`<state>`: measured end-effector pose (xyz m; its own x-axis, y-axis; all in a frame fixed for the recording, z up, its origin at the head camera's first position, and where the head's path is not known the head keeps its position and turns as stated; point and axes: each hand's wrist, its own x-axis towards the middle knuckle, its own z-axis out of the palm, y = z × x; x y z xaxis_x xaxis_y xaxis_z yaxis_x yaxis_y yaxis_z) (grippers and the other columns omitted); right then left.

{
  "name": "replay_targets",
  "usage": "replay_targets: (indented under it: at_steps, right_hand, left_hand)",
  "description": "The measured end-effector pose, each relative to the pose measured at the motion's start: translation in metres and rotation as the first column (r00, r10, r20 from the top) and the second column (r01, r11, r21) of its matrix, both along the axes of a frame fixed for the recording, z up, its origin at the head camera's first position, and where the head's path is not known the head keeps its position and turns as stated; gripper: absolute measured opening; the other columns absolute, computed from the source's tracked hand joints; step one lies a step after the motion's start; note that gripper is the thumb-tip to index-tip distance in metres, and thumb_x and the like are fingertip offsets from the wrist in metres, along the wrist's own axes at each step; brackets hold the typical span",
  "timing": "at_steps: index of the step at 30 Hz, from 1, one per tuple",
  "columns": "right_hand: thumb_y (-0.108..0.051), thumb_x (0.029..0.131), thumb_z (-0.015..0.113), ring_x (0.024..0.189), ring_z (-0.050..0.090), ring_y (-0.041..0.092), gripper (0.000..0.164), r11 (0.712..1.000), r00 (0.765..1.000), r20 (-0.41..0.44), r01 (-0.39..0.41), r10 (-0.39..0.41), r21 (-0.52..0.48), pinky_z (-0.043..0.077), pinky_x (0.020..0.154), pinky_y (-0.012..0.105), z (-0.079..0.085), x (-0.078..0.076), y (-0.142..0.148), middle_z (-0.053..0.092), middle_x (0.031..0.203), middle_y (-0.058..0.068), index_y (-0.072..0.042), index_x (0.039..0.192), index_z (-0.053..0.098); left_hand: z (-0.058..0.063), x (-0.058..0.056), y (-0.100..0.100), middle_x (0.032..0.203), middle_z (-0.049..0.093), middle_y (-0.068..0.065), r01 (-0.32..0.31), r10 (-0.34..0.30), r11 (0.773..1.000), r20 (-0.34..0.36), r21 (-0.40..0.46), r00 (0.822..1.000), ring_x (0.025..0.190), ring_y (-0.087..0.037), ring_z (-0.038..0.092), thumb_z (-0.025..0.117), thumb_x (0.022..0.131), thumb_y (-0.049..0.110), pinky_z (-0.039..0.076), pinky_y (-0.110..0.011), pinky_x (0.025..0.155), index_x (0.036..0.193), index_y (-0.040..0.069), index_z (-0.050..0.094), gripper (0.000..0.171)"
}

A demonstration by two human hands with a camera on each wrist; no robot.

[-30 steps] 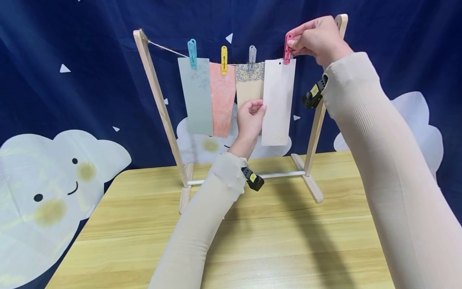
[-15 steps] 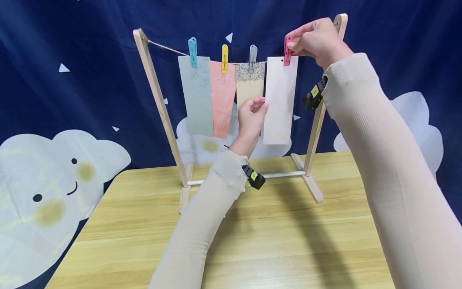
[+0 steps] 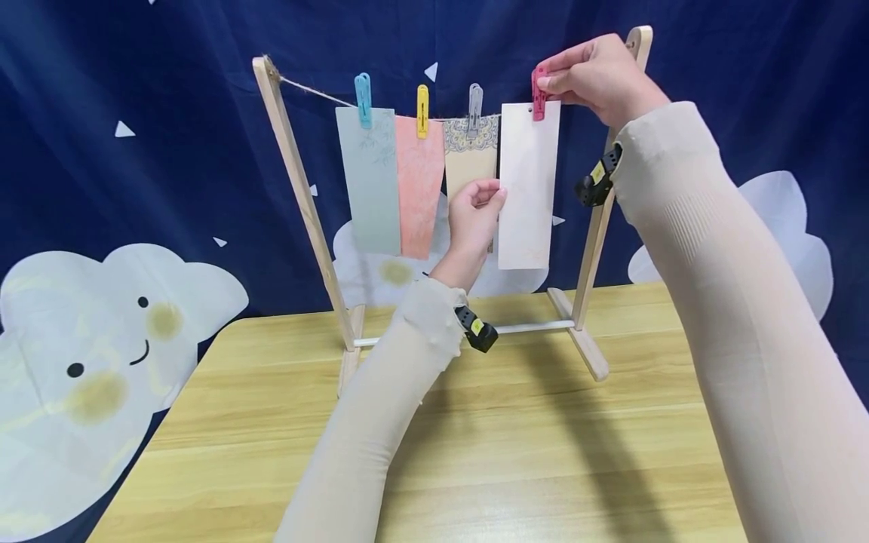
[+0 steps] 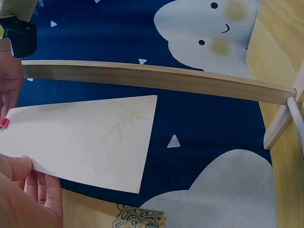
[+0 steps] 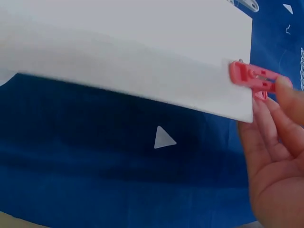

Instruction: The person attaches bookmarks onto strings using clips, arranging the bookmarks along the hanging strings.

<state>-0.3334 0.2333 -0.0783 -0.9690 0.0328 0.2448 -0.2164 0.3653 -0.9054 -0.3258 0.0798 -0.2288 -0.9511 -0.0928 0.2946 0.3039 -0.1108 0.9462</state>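
A white paper card (image 3: 528,188) with a faint leaf print near its lower corner (image 4: 124,118) hangs upright at the right end of the string. My left hand (image 3: 471,226) pinches its left edge about midway down, thumb in front. At the top edge a red clothespin (image 3: 539,108) overlaps the card, right of its small hole. My right hand (image 3: 600,81) pinches the handles of that clothespin, as the right wrist view shows, its fingers (image 5: 268,128) behind the pin. The string behind the white card is hidden.
A wooden stand (image 3: 299,188) carries the string (image 3: 312,89). Left of the white card hang a green card (image 3: 370,188) under a blue clothespin (image 3: 363,100), a coral card (image 3: 417,188) under a yellow one, and a patterned beige card (image 3: 468,166) under a grey one. Below is a wooden table (image 3: 509,452).
The white card has moved slightly up and to the right with my left hand. My right hand keeps its pinch on the red clothespin, nearly still.
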Motion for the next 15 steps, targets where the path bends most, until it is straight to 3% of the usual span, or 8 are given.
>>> replay_targets:
  at_steps: [6,10,15]
  right_hand:
    - [-0.019,0.077,0.075,0.091,0.064,0.011,0.040,0.984,0.998,-0.001,-0.061,0.062,-0.166,0.048,0.090,0.015,-0.0010,0.0004,0.0025,0.066,0.099,-0.001,-0.008,0.115,0.068]
    - [-0.010,0.077,0.075,0.086,0.067,0.012,0.044,0.932,0.992,0.009,-0.111,0.122,-0.346,0.052,0.076,0.014,0.0011,0.0018,0.0034,0.068,0.098,0.002,-0.004,0.119,0.064]
    - [-0.008,0.076,0.075,0.091,0.069,0.014,0.048,0.869,0.989,-0.012,-0.134,0.146,-0.476,0.052,0.076,0.015,0.0054,0.0066,0.0027,0.067,0.109,0.006,-0.004,0.123,0.062]
  left_hand:
    - [-0.0005,-0.0024,-0.0005,0.090,0.066,-0.004,0.020,-0.021,1.000,0.030,0.013,0.999,0.073,-0.004,0.055,0.066,0.088,0.009,0.049,-0.014,0.063,0.102,0.003,0.067,0.015]
    - [-0.0027,-0.0034,-0.0012,0.090,0.067,-0.002,0.011,-0.011,1.000,0.066,0.008,0.998,0.075,-0.005,0.057,0.067,0.088,0.011,0.051,-0.014,0.066,0.100,0.006,0.069,0.014]
    - [-0.0063,-0.0042,-0.0049,0.093,0.068,-0.002,0.000,0.001,1.000,0.060,-0.005,0.998,0.077,-0.004,0.057,0.067,0.087,0.011,0.050,-0.016,0.070,0.100,0.007,0.069,0.014]
